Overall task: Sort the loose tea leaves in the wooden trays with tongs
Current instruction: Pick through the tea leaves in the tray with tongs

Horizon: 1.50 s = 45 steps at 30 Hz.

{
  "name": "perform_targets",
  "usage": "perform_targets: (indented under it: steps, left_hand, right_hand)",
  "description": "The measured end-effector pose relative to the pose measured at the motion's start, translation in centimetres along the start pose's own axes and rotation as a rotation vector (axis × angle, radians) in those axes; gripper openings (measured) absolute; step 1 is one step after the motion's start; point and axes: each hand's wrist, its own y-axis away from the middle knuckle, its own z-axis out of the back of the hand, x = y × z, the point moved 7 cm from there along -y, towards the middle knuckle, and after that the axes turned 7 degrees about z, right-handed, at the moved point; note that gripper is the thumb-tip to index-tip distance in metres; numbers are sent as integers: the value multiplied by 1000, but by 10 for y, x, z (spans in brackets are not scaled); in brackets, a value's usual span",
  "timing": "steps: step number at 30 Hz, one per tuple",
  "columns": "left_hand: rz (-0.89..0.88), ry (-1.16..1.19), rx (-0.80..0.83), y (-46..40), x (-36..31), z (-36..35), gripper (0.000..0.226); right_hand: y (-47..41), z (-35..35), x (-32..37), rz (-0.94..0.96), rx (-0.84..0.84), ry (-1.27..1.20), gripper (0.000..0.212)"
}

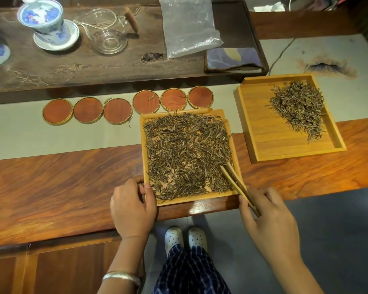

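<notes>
I see a long wooden bench (72, 177) with a pale grey runner (51, 132) laid along it. Behind it sits a dark carved tea board (94, 68).

The near tray (200, 198) is right at the front edge of the bench. Loose tea leaves (185, 153) are spread thin over almost all of it. My left hand (132, 206) grips the tray's near left corner, with the thumb curled over the rim. My right hand (266, 219) pinches the wooden tongs (238, 185) by their back end. The tongs reach over the tray's near right corner. Their tips lie close together among the leaves, and I cannot tell if a leaf is caught between them.

The far tray (270, 145) sits off to the right, apart from the near one. It holds a smaller heap of tea leaves (300, 105) on its right side.

Six round red-brown coasters (117, 111) lie in a row on the runner, just behind the near tray. A few stray leaves rest on and near them.

On the tea board there is a blue and white lidded cup (45, 20) on its saucer, a glass pitcher (108, 37) and a clear plastic bag (189, 26). A folded blue cloth (234, 57) lies in a dark tray (253, 28).

A silver bangle (121, 276) is on my left wrist. Down below I see white clogs (185, 238) on the grey floor.
</notes>
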Motion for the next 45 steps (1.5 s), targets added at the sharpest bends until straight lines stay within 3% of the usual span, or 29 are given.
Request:
perform_targets:
  steps: [9, 15, 28, 37, 45]
  left_hand:
    - [15, 2, 34, -1, -2, 0, 16]
    - [31, 7, 59, -2, -4, 0, 19]
    - [84, 42, 52, -3, -3, 5, 18]
    - [114, 25, 50, -2, 0, 2, 6]
    - [138, 30, 81, -1, 0, 0, 12]
  right_hand:
    - [-6, -7, 24, 85, 18, -63, 32]
    - [-3, -36, 53, 175, 128, -96, 26]
    - [-8, -44, 72, 298, 103, -60, 24]
    - [-13, -42, 74, 314, 105, -63, 29]
    - [-19, -47, 78, 305, 120, -68, 24]
